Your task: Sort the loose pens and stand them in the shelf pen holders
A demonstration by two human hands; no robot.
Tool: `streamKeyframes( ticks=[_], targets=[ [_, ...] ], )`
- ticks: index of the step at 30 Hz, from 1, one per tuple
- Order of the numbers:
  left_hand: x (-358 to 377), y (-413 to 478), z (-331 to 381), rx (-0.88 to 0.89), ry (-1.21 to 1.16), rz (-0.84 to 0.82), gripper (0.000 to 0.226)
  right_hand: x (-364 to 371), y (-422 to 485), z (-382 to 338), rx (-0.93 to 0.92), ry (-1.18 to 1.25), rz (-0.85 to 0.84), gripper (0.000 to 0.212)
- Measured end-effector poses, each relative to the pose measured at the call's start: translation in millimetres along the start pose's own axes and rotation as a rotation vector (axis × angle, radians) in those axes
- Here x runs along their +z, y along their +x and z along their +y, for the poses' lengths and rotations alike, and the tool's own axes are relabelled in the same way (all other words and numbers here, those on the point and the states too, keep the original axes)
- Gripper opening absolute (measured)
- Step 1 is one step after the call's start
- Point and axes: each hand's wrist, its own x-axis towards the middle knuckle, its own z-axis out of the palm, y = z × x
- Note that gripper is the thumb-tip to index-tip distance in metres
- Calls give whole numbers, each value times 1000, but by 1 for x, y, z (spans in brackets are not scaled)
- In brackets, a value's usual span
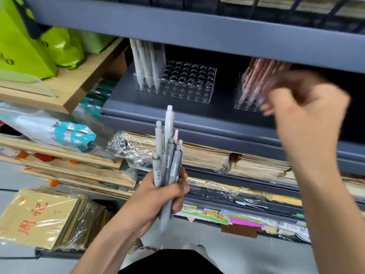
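Note:
My left hand (158, 196) grips a bundle of loose pens (167, 155), mostly grey and white with one pink tip showing, held upright below the shelf. A clear pen holder (189, 84) on the grey shelf has several white pens (146, 62) standing at its left end; most of its holes are bare. Further right, a second clear holder (244, 104) carries several pink pens (256, 80). My right hand (304, 103) is blurred in front of this holder, fingers curled beside the pink pens; whether it holds one I cannot tell.
The upper shelf edge (197, 34) hangs low over both holders. Green bags (29, 48) sit on a wooden shelf at left. Plastic-wrapped stacks of notebooks (217, 155) fill the shelves below. A wrapped stack of brown paper (39, 216) lies at lower left.

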Motion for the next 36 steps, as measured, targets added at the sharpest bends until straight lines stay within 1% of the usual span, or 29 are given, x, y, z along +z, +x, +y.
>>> streamKeyframes(
  ticks=[1, 2, 3, 5, 7, 10, 12, 14, 16, 19, 25, 29, 32, 34, 36],
  targets=[
    [-4, 1, 2, -2, 21, -5, 24, 5, -13, -6, 67, 101, -179, 10],
    [-8, 1, 4, -2, 38, -14, 24, 13, -26, -13, 98, 142, -358, 9],
    [-12, 1, 6, -1, 49, -21, 24, 22, -36, -18, 127, 158, -496, 8],
    [-21, 1, 9, -2, 55, -20, 26, 39, -51, -23, 199, 175, -678, 7],
    [-29, 1, 13, -6, 63, -24, 26, 52, -56, -27, 252, 233, -732, 7],
    [-40, -1, 17, -10, 80, -66, 24, 73, -57, -31, 293, 326, -667, 15],
    [-46, -3, 18, -23, 94, -99, 24, 87, -55, -34, 293, 335, -679, 18],
    [-51, -5, 20, -40, 117, -134, 22, 97, -54, -36, 287, 323, -740, 16],
    [-57, -6, 22, -58, 122, -146, 21, 104, -56, -38, 293, 343, -766, 13],
    [-66, -6, 30, -68, 123, -153, 23, 114, -63, -38, 277, 347, -707, 11],
    [-76, 1, 42, -59, 131, -175, 27, 133, -76, -45, 319, 412, -474, 10],
    [-78, 0, 37, -82, 132, -217, 29, 128, -58, -49, 416, 535, -202, 10],
    [-80, 0, 35, -92, 87, -226, 28, 120, -40, -47, 391, 541, -54, 8],
    [-83, 2, 36, -93, 70, -234, 28, 118, -31, -45, 366, 548, 20, 13],
    [-87, 4, 38, -86, 58, -224, 28, 118, -23, -44, 328, 586, 71, 12]
  ],
)
